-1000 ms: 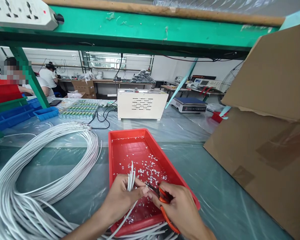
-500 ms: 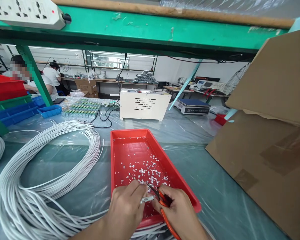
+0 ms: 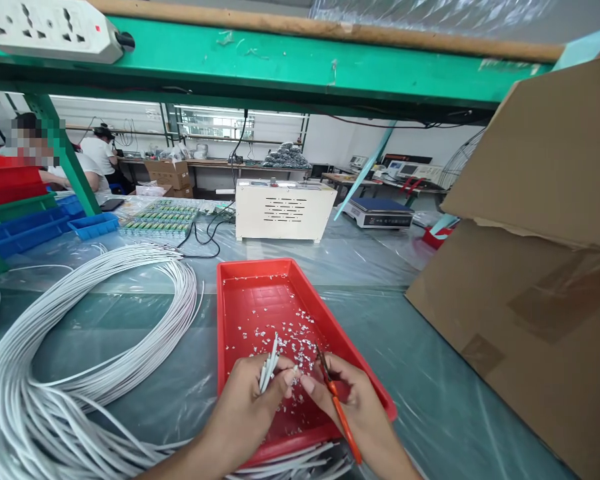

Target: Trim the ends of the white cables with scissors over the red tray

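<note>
My left hand [image 3: 247, 400] is closed round several white cable ends [image 3: 269, 368], which stick up above its fingers. Orange-handled cutters [image 3: 344, 421] rest in my right hand [image 3: 357, 400], their dark jaws pointing up and away. The thumbs and fingertips of both hands meet at a small pale piece that I cannot make out clearly. Both hands are over the near half of a red tray [image 3: 221, 320]. Small white and silvery scraps [image 3: 300, 337] lie scattered on the tray's floor. More white cables [image 3: 295, 461] run under the tray's near edge.
A large coil of white cable [image 3: 25, 373] lies at left. Behind the tray stand a cream metal box [image 3: 285, 212] and a scale [image 3: 377, 212]. Cardboard [image 3: 545, 320] rises at right. A green shelf beam [image 3: 300, 63] crosses overhead. Two people sit at the far left.
My left hand has turned, so the cable ends now point upward instead of toward the cutters. The cutters' jaws have swung away from them, and my fingertips have come together.
</note>
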